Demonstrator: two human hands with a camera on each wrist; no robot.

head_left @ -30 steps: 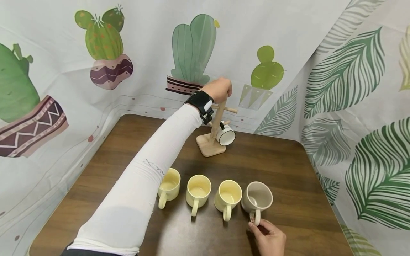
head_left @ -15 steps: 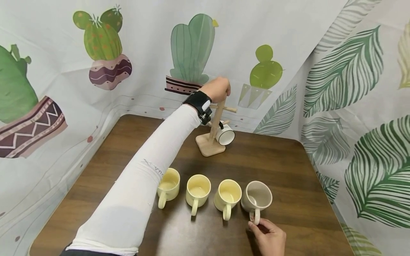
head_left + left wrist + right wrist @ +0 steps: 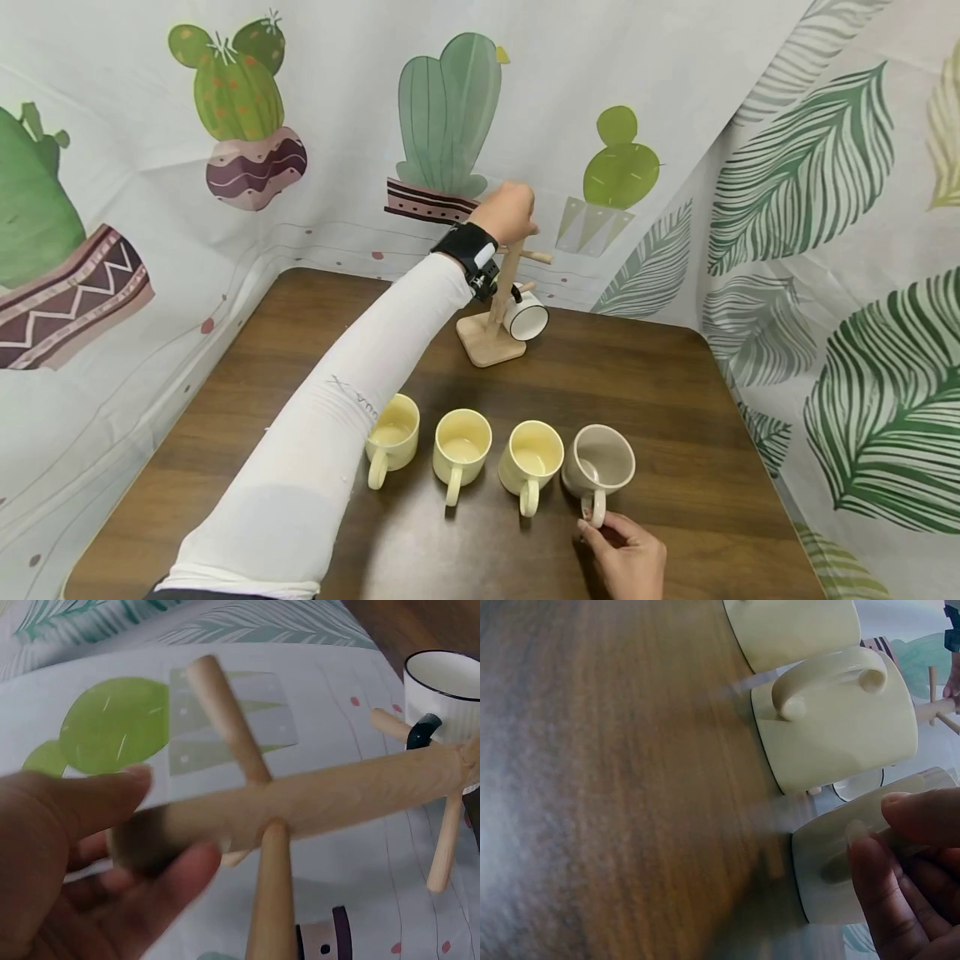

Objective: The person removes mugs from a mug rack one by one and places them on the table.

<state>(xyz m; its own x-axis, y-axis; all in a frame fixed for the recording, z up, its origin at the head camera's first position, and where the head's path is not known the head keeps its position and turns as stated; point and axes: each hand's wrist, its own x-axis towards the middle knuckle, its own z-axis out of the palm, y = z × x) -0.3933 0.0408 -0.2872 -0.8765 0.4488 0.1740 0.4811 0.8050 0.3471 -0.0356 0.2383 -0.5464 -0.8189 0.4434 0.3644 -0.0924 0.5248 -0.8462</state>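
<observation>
My left hand [image 3: 507, 213] is at the top of a wooden mug tree [image 3: 509, 271]. In the left wrist view its thumb and fingers are curled loosely about the end of the post [image 3: 337, 791]; slight blur hides how firm the contact is. A white mug [image 3: 529, 319] with a dark rim and handle hangs from a lower peg. At the right, my right hand [image 3: 633, 558] pinches the handle of a beige-grey mug [image 3: 602, 458], which stands upright on the table. In the right wrist view, thumb and fingers [image 3: 877, 885] meet at that handle.
Three pale yellow mugs, the left [image 3: 395, 432], middle [image 3: 461, 447] and right [image 3: 532, 460], stand in a row beside the grey one, handles toward me. My left sleeve [image 3: 330, 433] partly covers the leftmost. A printed cloth [image 3: 337, 100] hangs behind the brown table [image 3: 622, 367].
At the top of the mug tree, my left hand has shifted slightly, with a finger now lower. The right hand keeps its pinch on the grey mug's handle. The camera view has drifted slightly.
</observation>
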